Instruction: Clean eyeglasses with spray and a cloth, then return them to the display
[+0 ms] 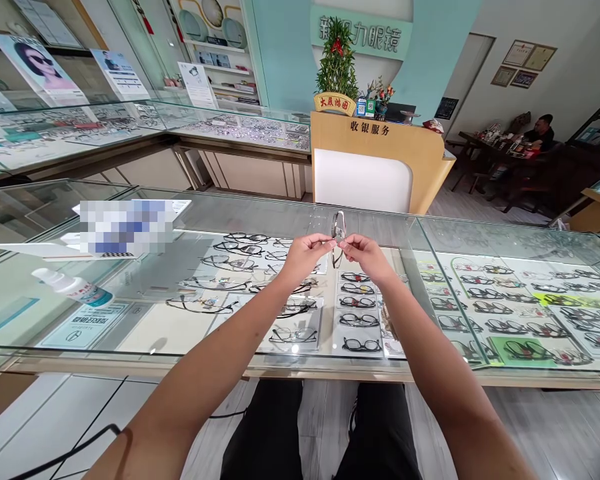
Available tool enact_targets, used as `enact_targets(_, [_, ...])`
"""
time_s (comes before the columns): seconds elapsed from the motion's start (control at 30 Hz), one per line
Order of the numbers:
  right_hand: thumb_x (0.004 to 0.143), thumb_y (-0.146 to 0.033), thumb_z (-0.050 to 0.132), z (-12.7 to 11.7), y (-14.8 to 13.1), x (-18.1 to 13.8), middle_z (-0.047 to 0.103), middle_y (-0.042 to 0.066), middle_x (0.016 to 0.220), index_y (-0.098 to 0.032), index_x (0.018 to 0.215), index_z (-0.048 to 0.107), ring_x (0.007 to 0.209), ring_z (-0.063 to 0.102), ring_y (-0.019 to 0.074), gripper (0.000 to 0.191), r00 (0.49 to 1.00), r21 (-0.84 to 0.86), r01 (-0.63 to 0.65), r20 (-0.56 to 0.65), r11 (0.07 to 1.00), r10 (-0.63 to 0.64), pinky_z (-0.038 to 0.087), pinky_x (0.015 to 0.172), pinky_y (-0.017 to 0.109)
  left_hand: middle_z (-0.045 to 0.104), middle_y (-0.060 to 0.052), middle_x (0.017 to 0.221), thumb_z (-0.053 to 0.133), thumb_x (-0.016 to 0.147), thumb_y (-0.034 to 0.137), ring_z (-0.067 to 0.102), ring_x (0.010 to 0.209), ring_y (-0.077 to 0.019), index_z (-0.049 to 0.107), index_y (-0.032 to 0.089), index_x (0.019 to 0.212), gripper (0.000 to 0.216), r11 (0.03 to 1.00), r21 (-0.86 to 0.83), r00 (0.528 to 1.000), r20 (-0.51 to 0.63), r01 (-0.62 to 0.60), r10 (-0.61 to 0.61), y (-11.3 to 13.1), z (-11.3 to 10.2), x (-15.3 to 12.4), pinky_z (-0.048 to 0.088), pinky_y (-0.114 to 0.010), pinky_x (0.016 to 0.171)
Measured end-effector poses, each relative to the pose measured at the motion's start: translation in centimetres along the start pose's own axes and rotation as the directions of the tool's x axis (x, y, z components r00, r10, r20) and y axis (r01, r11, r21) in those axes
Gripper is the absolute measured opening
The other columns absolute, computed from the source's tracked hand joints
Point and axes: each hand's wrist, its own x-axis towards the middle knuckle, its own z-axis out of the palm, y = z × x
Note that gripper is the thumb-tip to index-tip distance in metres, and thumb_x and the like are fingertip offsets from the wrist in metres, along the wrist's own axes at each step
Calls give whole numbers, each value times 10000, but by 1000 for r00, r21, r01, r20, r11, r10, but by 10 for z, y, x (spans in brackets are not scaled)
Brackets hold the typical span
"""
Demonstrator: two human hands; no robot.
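A pair of eyeglasses (338,225) with thin, dark rims is held up over the glass counter, turned so that one lens sits above my fingers and the other below. My left hand (306,256) pinches it near the middle from the left. From the right, the thumb and fingers of my right hand (368,256) close on it as well, with the fingertips of both hands almost meeting. Beneath my hands, rows of eyeglass frames (359,321) lie inside the display case. My fingers hide the middle of the eyeglasses.
On the counter's glass top (260,213) to the left are a spray bottle (75,287) lying on its side and an open, partly blurred booklet (55,249). Beyond stand a wooden cashier desk (380,137) and further display cases (240,130). A person (543,133) sits at the far right.
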Motion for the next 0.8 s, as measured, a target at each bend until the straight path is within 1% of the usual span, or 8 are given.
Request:
enact_targets(0.13, [713, -763, 906, -3, 0, 2, 573, -22, 683, -234, 785, 692, 682, 480, 152, 575, 998, 7, 2, -57, 1000, -1, 405, 695, 336, 333, 68, 608, 878, 771, 612, 296, 588, -108, 831, 179, 945, 469, 1000, -4, 999, -36, -22, 22, 3, -1, 0, 242, -289, 570])
enact_targets(0.27, [713, -696, 916, -7, 1, 3, 575, -22, 687, -234, 789, 721, 673, 453, 148, 508, 994, 22, -6, -104, 1000, 8, 373, 674, 330, 326, 64, 619, 890, 761, 631, 293, 600, -111, 841, 175, 951, 497, 1000, -7, 998, -53, -14, 14, 7, -4, 1, 237, -290, 578])
enact_targets(0.33, [703, -642, 922, -9, 0, 3, 606, -13, 727, -229, 809, 752, 678, 432, 142, 459, 991, 11, -25, -132, 1000, 26, 350, 667, 325, 324, 62, 623, 898, 758, 635, 279, 603, -109, 841, 175, 940, 498, 1000, -9, 999, -49, -10, 9, 8, -5, 0, 224, -291, 579])
enact_targets(0.4, [679, -580, 924, -11, -2, 3, 673, 5, 808, -223, 819, 772, 704, 436, 140, 412, 984, -1, -43, -173, 999, 43, 343, 673, 321, 325, 62, 623, 920, 741, 628, 275, 604, -107, 837, 178, 922, 492, 1000, -18, 999, -48, -4, 4, 9, -5, 0, 217, -291, 579])
enact_targets(0.5, [672, -507, 885, -14, -3, 3, 727, 23, 901, -218, 813, 770, 735, 454, 142, 342, 972, 7, -47, -229, 999, 47, 339, 680, 318, 306, 69, 616, 962, 706, 591, 268, 606, -103, 837, 181, 905, 473, 999, -42, 998, -55, 0, -2, 10, -6, 0, 227, -287, 579])
enact_targets(0.63, [660, -466, 851, -19, -1, 6, 676, 7, 828, -217, 780, 739, 674, 394, 126, 298, 950, 44, -68, -302, 997, 79, 285, 636, 320, 310, 73, 614, 1001, 654, 551, 263, 601, -96, 851, 180, 920, 481, 994, -112, 995, -98, 8, -19, 11, -9, 3, 238, -282, 570])
enact_targets(0.73, [638, -441, 848, -23, 0, 7, 579, -21, 710, -218, 767, 732, 648, 356, 126, 283, 931, 72, -125, -336, 990, 142, 256, 615, 324, 365, 62, 632, 1000, 659, 542, 277, 599, -92, 857, 181, 945, 482, 983, -184, 987, -154, 12, -41, 11, -12, 6, 233, -279, 563])
enact_targets(0.8, [622, -431, 848, -24, 0, 7, 517, -40, 659, -216, 765, 735, 639, 338, 124, 281, 918, 108, -158, -349, 981, 186, 248, 608, 324, 370, 60, 637, 997, 668, 529, 284, 597, -90, 859, 182, 948, 466, 972, -233, 978, -202, 9, -57, 11, -14, 8, 251, -278, 557])
